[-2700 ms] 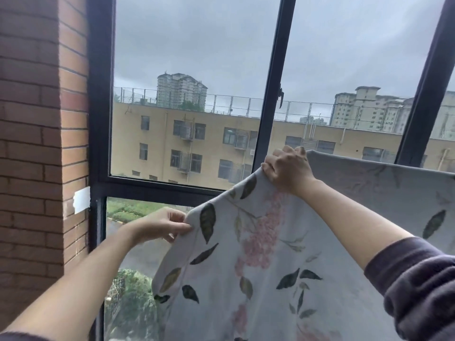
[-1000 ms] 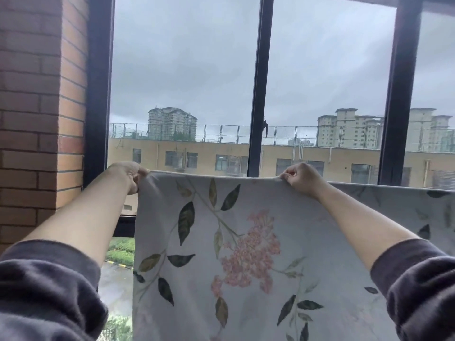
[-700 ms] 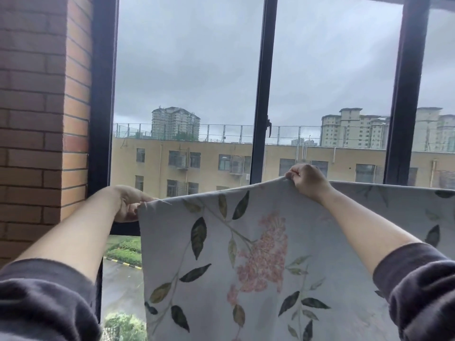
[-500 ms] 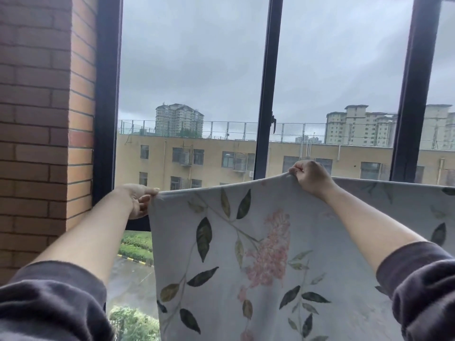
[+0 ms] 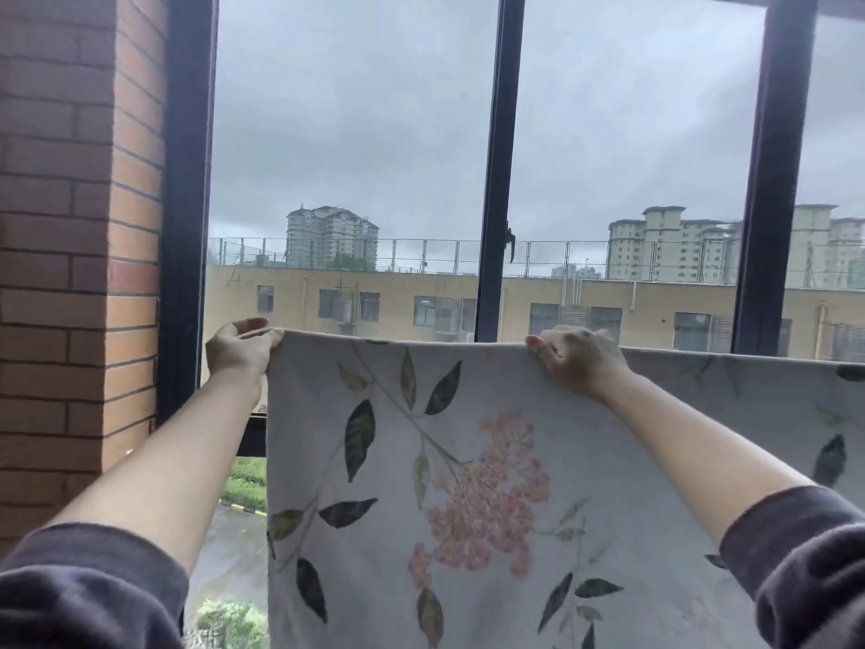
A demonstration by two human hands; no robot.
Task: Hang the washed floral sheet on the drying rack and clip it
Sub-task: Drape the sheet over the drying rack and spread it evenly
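The floral sheet (image 5: 491,484), pale grey with dark leaves and a pink flower cluster, hangs flat in front of the window, its top edge level and taut. My left hand (image 5: 241,346) pinches the sheet's top left corner. My right hand (image 5: 578,363) grips the top edge further right, fingers curled over it. The sheet runs on past my right hand to the frame's right side. The drying rack's bar is hidden under the sheet's fold; no clip shows.
A brick pillar (image 5: 79,274) stands close on the left. Right behind the sheet are dark window frames (image 5: 498,180), one with a handle (image 5: 511,243). Buildings and a wet road lie beyond the glass.
My left hand has lifted the sheet's corner from low and slack up to the level of my right hand and pulled it left. The top edge now lies straight.
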